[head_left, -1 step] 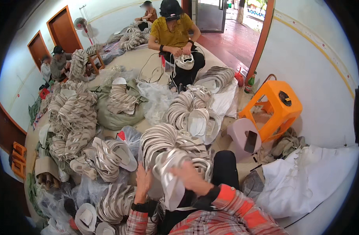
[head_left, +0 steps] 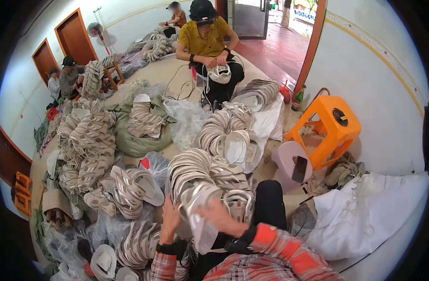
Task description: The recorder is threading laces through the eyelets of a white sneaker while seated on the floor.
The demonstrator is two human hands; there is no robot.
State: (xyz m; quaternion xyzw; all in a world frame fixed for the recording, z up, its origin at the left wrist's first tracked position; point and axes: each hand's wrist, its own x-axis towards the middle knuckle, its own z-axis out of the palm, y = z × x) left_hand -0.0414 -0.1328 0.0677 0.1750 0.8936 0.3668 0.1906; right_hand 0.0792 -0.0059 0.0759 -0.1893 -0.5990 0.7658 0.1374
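A beige and white shoe upper lies over my lap, its pale end hanging down towards me. My right hand holds its right side; motion smears the fingertips. On the other side, my left hand stands upright with fingers stretched out, against the near left edge of a curved stack of shoe uppers. That stack fans away in front of me. One more shoe upper, opening upward, sits right of my right hand, beside my dark-clad knee.
Bundles of shoe uppers and plastic bags cover the floor to the left. A person in a yellow shirt works on an upper ahead. A lilac stool bearing a phone, an orange stool and white cloth stand or lie right.
My right hand and the shoe upper in it have shifted slightly left and down. The left hand has stayed nearly in place beside the stack.
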